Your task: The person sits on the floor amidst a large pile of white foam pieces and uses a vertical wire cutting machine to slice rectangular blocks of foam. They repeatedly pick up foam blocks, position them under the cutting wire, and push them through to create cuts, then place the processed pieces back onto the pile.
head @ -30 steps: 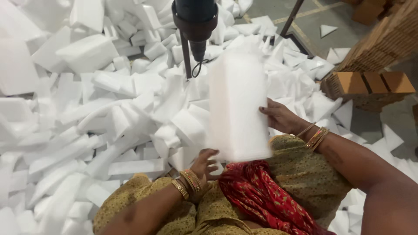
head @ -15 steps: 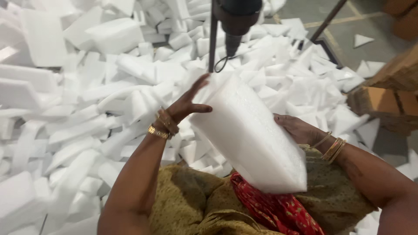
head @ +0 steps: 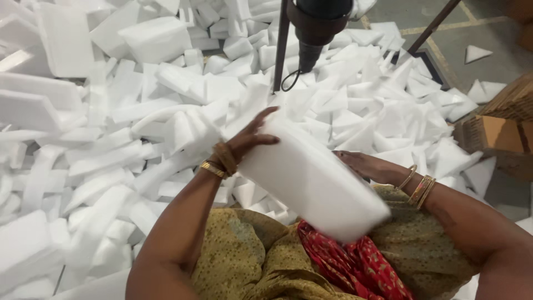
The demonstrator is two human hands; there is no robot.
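Gripping the upper end of a white foam block (head: 311, 178) is the left hand (head: 250, 139), fingers curled over its top edge, while the right hand (head: 363, 165) presses flat against the far side, partly hidden behind it. The block hangs tilted across the lap, lower end blurred above the red cloth (head: 350, 261). Foam offcuts (head: 139, 111) cover the floor beyond, under a dark machine head (head: 319, 25).
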